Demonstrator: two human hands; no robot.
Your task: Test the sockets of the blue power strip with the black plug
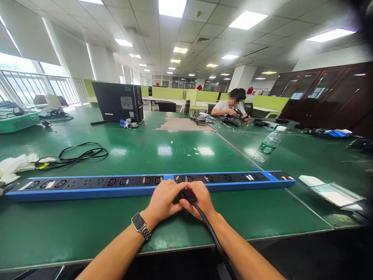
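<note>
Plug: black power plug (184, 195) sits at the near edge of the blue power strip (87, 186), mid-length, on the green table (87, 225).
Grip: my left hand (164, 200) and right hand (200, 199) both clench the plug.
Doing it well: I'd keep it square to the socket, pushing straight.
Cable: black cord (210, 229) trails toward me.
Around: water bottle (268, 144), coiled cable (78, 153), computer tower (118, 102); nothing blocks me.

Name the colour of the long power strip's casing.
Blue casing with a black socket face, power strip, head view.

A big green table (180, 147) holds a long blue power strip (87, 186); behind the strip lie a black cable (81, 153) and a water bottle (268, 144).
</note>
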